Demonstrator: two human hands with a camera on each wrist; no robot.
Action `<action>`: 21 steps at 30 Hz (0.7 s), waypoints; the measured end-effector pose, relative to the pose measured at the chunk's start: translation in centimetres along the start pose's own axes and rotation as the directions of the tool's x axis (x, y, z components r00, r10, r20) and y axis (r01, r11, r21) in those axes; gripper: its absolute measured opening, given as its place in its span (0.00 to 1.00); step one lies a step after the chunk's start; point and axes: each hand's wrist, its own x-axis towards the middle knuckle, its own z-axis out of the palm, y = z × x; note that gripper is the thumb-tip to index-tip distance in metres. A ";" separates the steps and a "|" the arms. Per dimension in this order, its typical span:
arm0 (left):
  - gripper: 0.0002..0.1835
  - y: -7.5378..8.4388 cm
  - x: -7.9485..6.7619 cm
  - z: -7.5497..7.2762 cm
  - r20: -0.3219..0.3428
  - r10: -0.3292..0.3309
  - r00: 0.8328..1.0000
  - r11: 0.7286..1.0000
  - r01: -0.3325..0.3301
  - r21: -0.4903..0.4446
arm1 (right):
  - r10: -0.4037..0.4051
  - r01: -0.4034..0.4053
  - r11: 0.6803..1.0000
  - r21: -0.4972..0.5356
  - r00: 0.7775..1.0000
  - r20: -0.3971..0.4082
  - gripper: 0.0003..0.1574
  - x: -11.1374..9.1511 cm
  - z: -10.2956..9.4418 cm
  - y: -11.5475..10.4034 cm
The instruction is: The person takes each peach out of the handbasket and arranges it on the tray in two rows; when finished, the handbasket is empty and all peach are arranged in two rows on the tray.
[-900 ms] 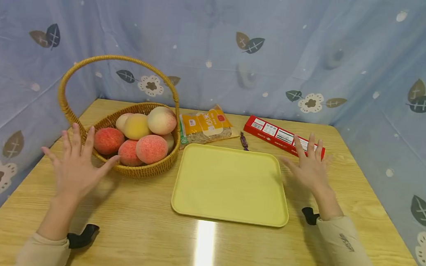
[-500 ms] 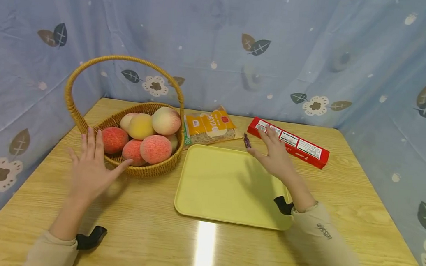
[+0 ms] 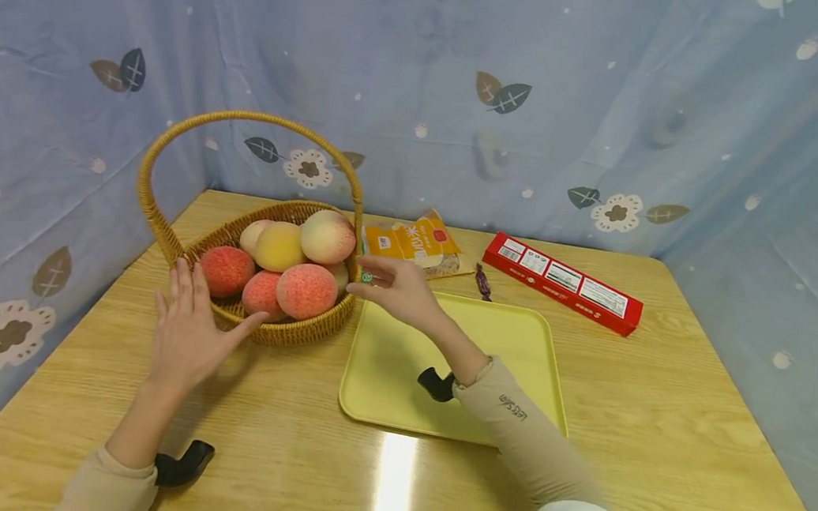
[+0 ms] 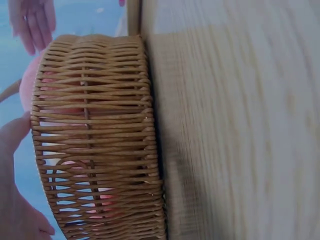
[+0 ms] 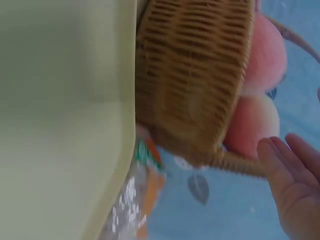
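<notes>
A round wicker basket with a tall arched handle stands at the left of the table, filled with several red, yellow and pale peaches. My left hand is at its near left rim, fingers straight and thumb spread along the front. In the left wrist view that thumb comes right up to the rim of the woven wall. My right hand reaches over the tray to the basket's right side, fingertips close to the handle's base, holding nothing. The right wrist view has its fingers near a peach.
A yellow rectangular tray lies right of the basket, under my right forearm. Behind it are an orange-labelled food bag, a small purple wrapped candy and a long red box. A patterned blue curtain hangs behind the table.
My right hand has swept left from beside the red box, across the tray, to the basket's right side. My left hand has moved slightly right, nearer the basket's rim. The view has shifted a little.
</notes>
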 end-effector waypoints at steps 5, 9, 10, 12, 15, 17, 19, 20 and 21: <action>0.64 0.2 -0.3 -0.1 0.031 -0.056 0.998 0.998 0.056 -0.020 | -0.037 0.036 0.998 -0.048 0.999 -0.035 0.31 1.3 2.8 -0.4; 0.65 0.6 -0.4 -0.1 0.070 -0.114 0.991 0.991 0.118 -0.056 | -0.090 0.081 0.982 -0.170 0.995 -0.049 0.34 1.7 4.3 -0.5; 0.65 0.7 -0.4 0.0 0.073 -0.130 0.989 0.988 0.135 -0.071 | -0.098 0.086 0.974 -0.209 0.994 -0.049 0.35 1.7 4.6 -0.5; 0.65 0.8 -0.4 0.0 0.071 -0.158 0.985 0.981 0.164 -0.102 | -0.110 0.093 0.954 -0.285 0.993 -0.044 0.38 1.9 5.1 -0.6; 0.66 0.8 -0.4 0.0 0.064 -0.186 0.980 0.973 0.193 -0.124 | -0.099 0.079 0.930 -0.359 0.994 -0.037 0.42 2.1 5.5 -0.8; 0.67 0.9 -0.4 -0.1 0.071 -0.199 0.978 0.970 0.206 -0.129 | -0.080 0.063 0.928 -0.366 0.996 -0.031 0.44 2.3 5.6 -0.9; 0.67 0.8 -0.4 -0.2 0.078 -0.204 0.976 0.969 0.212 -0.127 | -0.067 0.053 0.932 -0.358 0.997 -0.028 0.44 2.4 5.6 -1.0; 0.67 0.8 -0.4 -0.2 0.081 -0.204 0.976 0.969 0.213 -0.123 | -0.064 0.050 0.936 -0.349 0.998 -0.028 0.44 2.5 5.6 -1.0; 0.67 0.8 -0.4 -0.3 0.084 -0.204 0.975 0.970 0.213 -0.119 | -0.060 0.046 0.940 -0.339 0.998 -0.029 0.44 2.6 5.6 -1.0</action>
